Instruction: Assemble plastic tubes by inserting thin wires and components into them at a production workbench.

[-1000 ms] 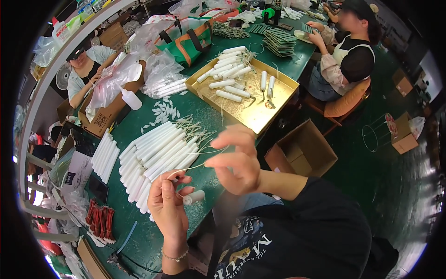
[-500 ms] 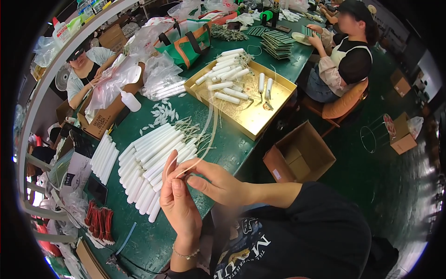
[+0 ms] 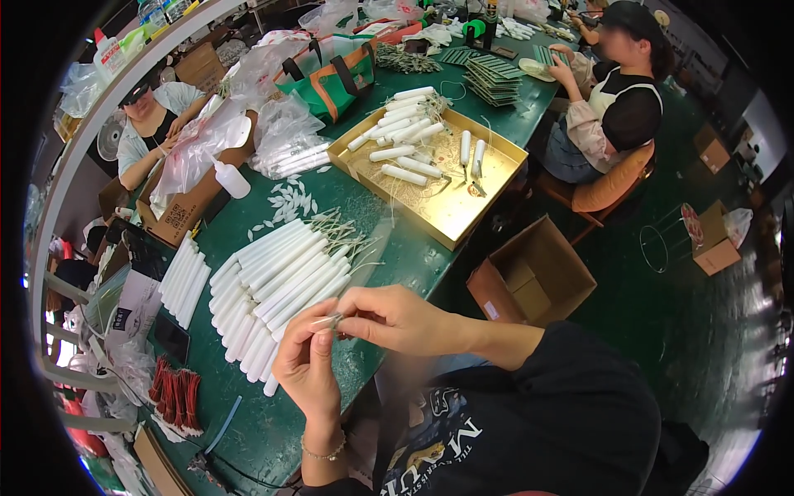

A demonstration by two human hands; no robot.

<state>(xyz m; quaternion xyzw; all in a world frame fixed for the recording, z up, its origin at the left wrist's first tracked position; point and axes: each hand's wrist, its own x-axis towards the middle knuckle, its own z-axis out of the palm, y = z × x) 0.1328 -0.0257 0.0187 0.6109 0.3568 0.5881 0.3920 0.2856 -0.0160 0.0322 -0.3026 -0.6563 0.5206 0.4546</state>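
Pale strand [image 3: 326,322] sits at the lower middle of the frame, pinched between the fingertips of both hands, above the lower right of a pile of white tubes [image 3: 277,277]. The left hand [image 3: 310,372] has thumb and fingers nearly closed on it; the right hand [image 3: 397,321] meets it from the right, its fingers equally narrow. Whether anything else lies inside the left palm, I cannot tell. For such fine work, a light, steady left pinch with small right-finger movements seems best, since a hard tug could strain the strand; keeping both wrists above the pile should avoid snagging the loose wire ends [image 3: 343,231] at its upper right. Farther out on the green worktop [image 3: 219,380] lie small white pieces [image 3: 289,201] and, upper centre, a golden tray [image 3: 451,219] of shorter white tubes.
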